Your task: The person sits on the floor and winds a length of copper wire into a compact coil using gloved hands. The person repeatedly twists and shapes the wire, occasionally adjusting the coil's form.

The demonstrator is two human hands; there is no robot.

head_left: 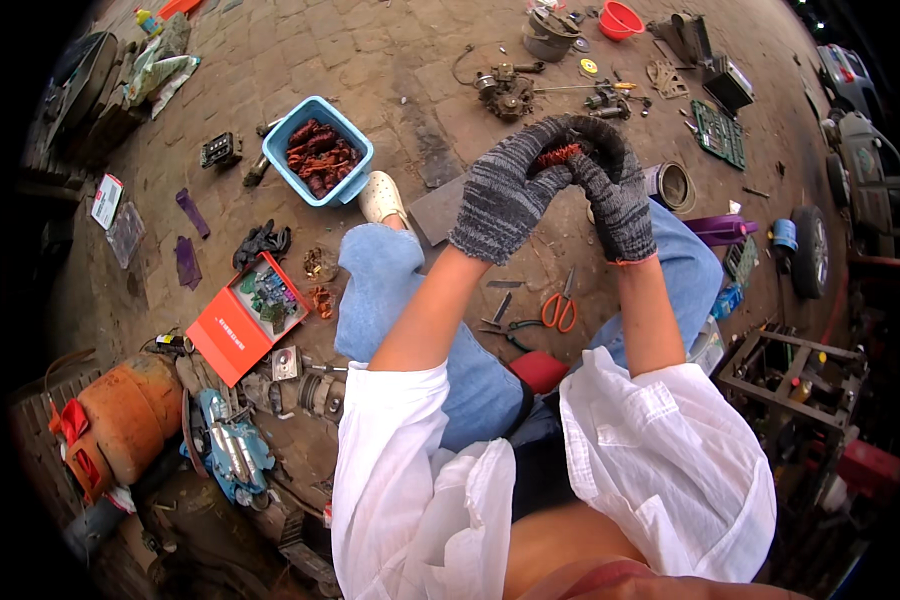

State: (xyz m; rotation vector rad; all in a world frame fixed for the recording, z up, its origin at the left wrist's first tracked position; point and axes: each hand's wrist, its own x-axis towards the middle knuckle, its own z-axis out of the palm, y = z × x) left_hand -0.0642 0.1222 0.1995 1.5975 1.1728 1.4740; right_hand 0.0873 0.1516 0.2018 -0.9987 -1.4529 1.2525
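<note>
Both hands wear grey-and-black knitted gloves and meet in front of my knees. Between them is a dark, ring-like part with reddish copper windings (557, 157), which looks like a stator; the fingers cover much of it. My left hand (505, 195) is closed around its left side, thumb toward the middle. Closed on the right side is my right hand (615, 200). On the ground below lie orange-handled scissors (561, 308) and dark pliers (510, 333). A blue basin (363, 178) with reddish-brown copper coils stands to the left, beside my shoe (381, 197).
An open orange-red box (232, 338) holds small coloured parts at left. Near it sit an orange gas cylinder (130, 415) and scattered machine parts. At right are an open metal can (674, 187), a green tool case (718, 134), a wheel (810, 252) and a metal frame (792, 375).
</note>
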